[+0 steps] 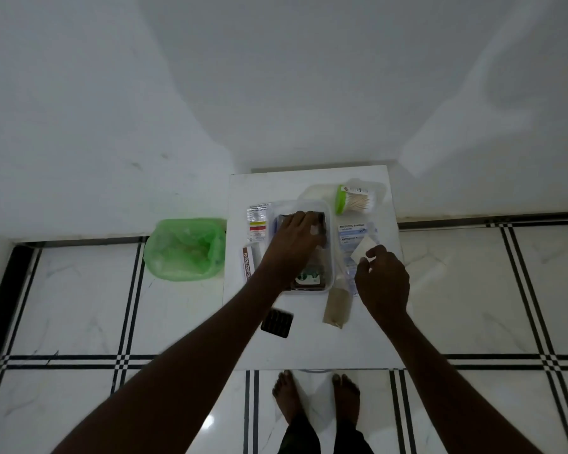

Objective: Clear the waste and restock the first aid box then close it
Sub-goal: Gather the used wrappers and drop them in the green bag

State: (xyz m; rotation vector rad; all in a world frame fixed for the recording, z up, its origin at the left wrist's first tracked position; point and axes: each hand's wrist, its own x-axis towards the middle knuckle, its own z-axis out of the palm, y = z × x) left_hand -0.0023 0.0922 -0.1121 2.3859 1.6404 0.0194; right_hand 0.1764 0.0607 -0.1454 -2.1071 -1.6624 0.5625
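Observation:
A clear plastic first aid box [329, 257] stands open on a small white table [309, 342]. My left hand [292, 244] reaches into the box and rests on dark items inside; whether it grips one I cannot tell. My right hand [382, 280] hovers to the right of the box and pinches a small white square wrapper [363, 250]. Antiseptic bandage packs [353, 232] lie under it. A tub of cotton swabs [354, 202] with a green lid lies behind them. A dark blister strip [276, 322] and a tan sachet [336, 306] lie in front of the box.
A bin lined with a green bag [184, 249] stands on the floor left of the table. A white medicine packet [258, 221] and a povidone-iodine carton [248, 262] lie left of the box. A clear lid [318, 191] sits behind the box. My bare feet [315, 398] are near the table's front edge.

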